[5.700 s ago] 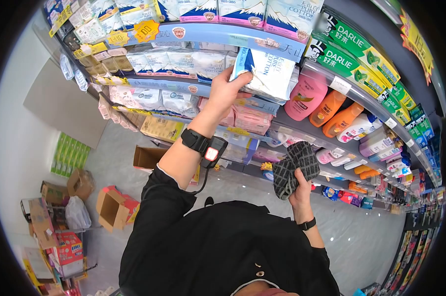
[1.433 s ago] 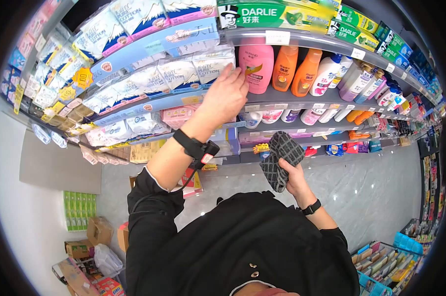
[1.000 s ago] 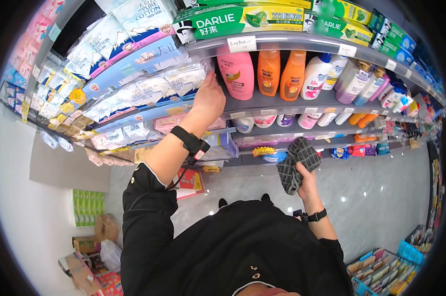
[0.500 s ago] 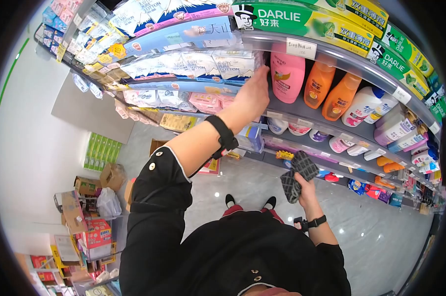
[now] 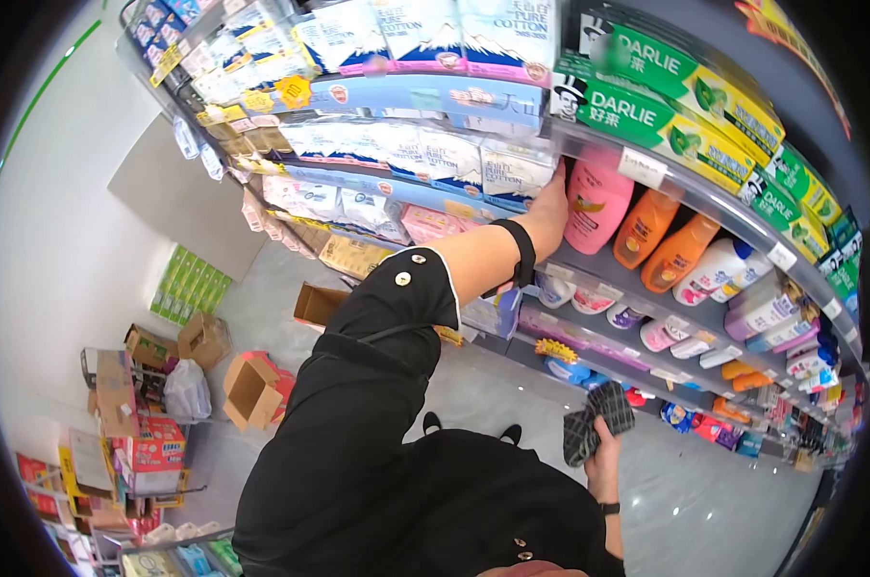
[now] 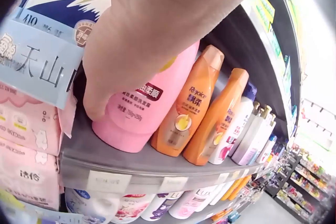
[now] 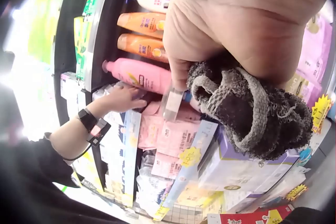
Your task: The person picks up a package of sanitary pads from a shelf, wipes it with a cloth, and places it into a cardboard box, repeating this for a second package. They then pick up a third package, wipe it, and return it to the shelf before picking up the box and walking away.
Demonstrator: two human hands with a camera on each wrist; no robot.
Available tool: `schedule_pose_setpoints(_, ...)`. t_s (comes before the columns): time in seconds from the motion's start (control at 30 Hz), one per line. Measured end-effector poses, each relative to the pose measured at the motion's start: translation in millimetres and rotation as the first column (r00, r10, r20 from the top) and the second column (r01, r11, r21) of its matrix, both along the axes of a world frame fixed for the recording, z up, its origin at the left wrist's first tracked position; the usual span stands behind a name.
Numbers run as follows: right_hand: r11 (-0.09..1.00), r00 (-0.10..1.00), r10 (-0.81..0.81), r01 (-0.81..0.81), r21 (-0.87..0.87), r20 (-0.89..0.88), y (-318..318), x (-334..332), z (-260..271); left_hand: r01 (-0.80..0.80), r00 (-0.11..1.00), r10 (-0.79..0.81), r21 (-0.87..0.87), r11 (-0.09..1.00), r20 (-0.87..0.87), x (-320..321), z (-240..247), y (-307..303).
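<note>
My left hand (image 5: pixel 550 213) reaches into the narrow gap between the end white-and-blue Pure Cotton pack (image 5: pixel 514 173) and a pink shampoo bottle (image 5: pixel 596 204). In the left wrist view that hand (image 6: pixel 139 40) covers part of the pink bottle (image 6: pixel 131 124); its fingertips are hidden there. From the right wrist view, the left hand (image 7: pixel 123 99) shows its fingers extended beside the bottle, holding nothing visible. Lower down, away from the shelves, my right hand (image 5: pixel 603 452) grips a folded dark grey checked cloth (image 5: pixel 610 408), whose looped fabric (image 7: pixel 252 108) shows close up in the right wrist view.
Two orange shampoo bottles (image 5: pixel 645 229) and white pump bottles stand to the right of the pink one. Green Darlie toothpaste boxes (image 5: pixel 637 115) line the shelf above. A price-tag rail (image 6: pixel 121 174) edges the shelf. Open cardboard boxes (image 5: pixel 252 389) lie on the floor at left.
Several seconds ago my left hand held a Pure Cotton pack before the shelf; now it is without it. Since then it has gone deeper beside the pink bottle. The right hand keeps the cloth, now lower.
</note>
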State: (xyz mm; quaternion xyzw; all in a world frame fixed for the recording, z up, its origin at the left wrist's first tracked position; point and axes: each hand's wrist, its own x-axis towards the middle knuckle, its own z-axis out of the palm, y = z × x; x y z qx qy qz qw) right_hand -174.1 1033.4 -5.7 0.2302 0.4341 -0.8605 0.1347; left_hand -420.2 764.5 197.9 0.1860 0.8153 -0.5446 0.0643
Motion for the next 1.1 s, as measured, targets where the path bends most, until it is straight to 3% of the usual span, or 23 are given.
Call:
schedule_pose_setpoints(0.03,1.000,1.000,-0.024,0.024,-0.004,0.001,7.0,5.8,-0.4,-0.065,0.994,0.069,-0.044,0.997,0.090,-0.2,0.5,2.4)
schedule_pose_setpoints(0.13,0.997,0.997,-0.071,0.071,-0.005,0.025,26.9,25.3,-3.1,-0.055,0.992,0.058,-0.033,0.998,0.109,3.1,8.4,3.9)
schedule_pose_setpoints(0.17,0.995,0.994,-0.101,0.101,0.007,0.051,33.5,30.1,-7.1,0.028,0.999,-0.036,-0.300,0.954,-0.023,-2.2,-0.2,3.1)
schedule_pose_setpoints(0.2,0.996,0.995,-0.089,0.089,0.004,0.039,39.1,33.7,-12.8,0.013,0.999,-0.024,-0.302,0.953,-0.035,-8.2,-8.8,2.9)
schedule_pose_setpoints(0.27,0.989,0.982,-0.149,0.151,-0.006,0.114,49.3,37.8,-28.4,0.051,0.997,-0.048,0.046,0.998,-0.066,-15.0,-17.6,1.8)
schedule_pose_setpoints(0.33,0.990,0.984,-0.140,0.142,-0.012,0.114,48.2,33.1,-26.6,0.012,0.993,-0.009,0.025,1.000,-0.115,-6.2,3.5,8.2)
schedule_pose_setpoints(0.5,0.998,0.998,-0.041,0.039,0.046,0.050,36.2,24.0,-12.6,0.066,0.979,-0.048,0.086,0.994,-0.198,-45.2,-55.2,-9.4)
schedule_pose_setpoints(0.53,0.998,1.000,-0.007,0.006,0.062,0.020,34.7,20.8,-9.7,0.076,0.976,-0.053,0.097,0.992,-0.213,-31.9,-37.0,-9.1)
schedule_pose_setpoints(0.57,0.997,1.000,0.020,-0.021,0.077,0.020,38.3,17.9,-19.3,0.008,0.997,0.006,0.185,0.983,-0.072,-14.0,-12.8,1.4)
schedule_pose_setpoints(0.6,0.996,0.999,0.030,-0.031,0.080,0.014,39.2,16.4,-18.3,-0.001,0.997,0.016,0.188,0.982,-0.078,3.2,-1.8,8.2)
schedule_pose_setpoints(0.67,0.994,0.997,0.068,-0.070,0.078,0.037,36.8,14.3,-16.4,0.054,0.996,-0.054,-0.009,0.998,0.064,34.2,7.9,21.1)
schedule_pose_setpoints(0.73,0.994,0.995,0.078,-0.082,0.075,0.056,39.4,12.6,-20.9,0.252,0.968,-0.236,0.348,0.903,-0.087,101.8,34.0,19.9)
schedule_pose_setpoints(0.8,0.990,0.991,0.106,-0.112,0.090,0.076,38.2,10.0,-20.1,0.452,0.892,-0.341,0.629,0.633,-0.298,125.1,-3.6,11.6)
schedule_pose_setpoints(0.87,0.986,0.986,0.141,-0.148,0.075,0.090,41.7,5.9,-31.2,0.231,0.928,-0.355,0.923,0.308,-0.113,155.5,-26.5,-6.8)
schedule_pose_setpoints(0.93,0.980,0.979,0.180,-0.187,0.065,0.099,41.5,-1.8,-31.0,0.020,0.972,-0.232,0.963,0.268,0.044,182.0,-62.0,-36.2)
schedule_pose_setpoints(1.0,0.965,0.971,0.223,-0.232,0.121,0.083,32.9,-10.5,-19.3,-0.142,0.983,-0.064,0.933,0.330,0.172,208.4,-97.1,-68.8)
schedule_pose_setpoints(1.07,0.953,0.960,0.270,-0.277,0.125,0.068,23.8,-20.4,-12.8,-0.178,0.981,0.116,0.964,0.196,0.158,243.4,-112.7,-93.7)
schedule_pose_setpoints(1.1,0.953,0.961,0.276,-0.277,0.124,0.027,18.3,-25.5,-10.5,-0.187,0.977,0.139,0.963,0.194,0.162,261.1,-118.0,-102.4)
